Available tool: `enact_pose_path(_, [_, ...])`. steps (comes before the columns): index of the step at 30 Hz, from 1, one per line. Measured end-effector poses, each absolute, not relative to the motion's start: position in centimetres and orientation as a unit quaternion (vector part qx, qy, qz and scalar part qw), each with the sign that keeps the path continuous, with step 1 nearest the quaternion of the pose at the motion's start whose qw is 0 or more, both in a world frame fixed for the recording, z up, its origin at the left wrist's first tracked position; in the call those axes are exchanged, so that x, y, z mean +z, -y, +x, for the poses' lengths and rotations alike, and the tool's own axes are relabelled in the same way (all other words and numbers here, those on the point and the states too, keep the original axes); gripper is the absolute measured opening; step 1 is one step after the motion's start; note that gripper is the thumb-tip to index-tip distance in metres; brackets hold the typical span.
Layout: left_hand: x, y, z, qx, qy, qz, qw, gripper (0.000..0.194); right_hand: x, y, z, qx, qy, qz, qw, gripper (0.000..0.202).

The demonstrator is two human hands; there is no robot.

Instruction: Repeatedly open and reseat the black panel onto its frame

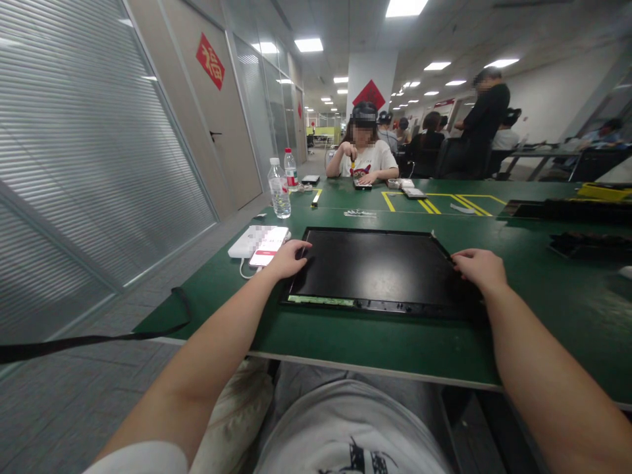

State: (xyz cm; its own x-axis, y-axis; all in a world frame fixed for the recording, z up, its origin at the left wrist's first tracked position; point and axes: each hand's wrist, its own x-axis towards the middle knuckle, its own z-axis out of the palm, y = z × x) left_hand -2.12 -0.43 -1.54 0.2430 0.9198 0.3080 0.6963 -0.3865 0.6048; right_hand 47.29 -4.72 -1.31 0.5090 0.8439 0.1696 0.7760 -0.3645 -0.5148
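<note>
Green tabletop [395, 345], black panel [370, 263] between spread left hand [288, 261] and right hand [480, 266] pinching its edge.

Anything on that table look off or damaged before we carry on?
Two mild oddities. The panel's near edge shows a green strip along its left part only; the rest is black, so it may be partly uncovered. A black strap trails off the table's left edge and might snag. No spill shows.

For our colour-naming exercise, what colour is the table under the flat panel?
The table is dark green; head view.
</note>
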Motion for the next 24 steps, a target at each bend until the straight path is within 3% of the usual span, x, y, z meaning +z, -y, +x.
enact_pose_path(16, [-1.6,0.4,-2.2,0.293,-0.516,0.791,0.15,0.044,-0.1,5.8,45.8,0.149,0.425,-0.821,0.35,0.018])
enact_pose_path(24, [-1.2,0.7,-1.7,0.251,-0.551,0.789,0.1,0.047,-0.6,5.3,46.3,0.097,0.464,-0.834,0.281,0.018])
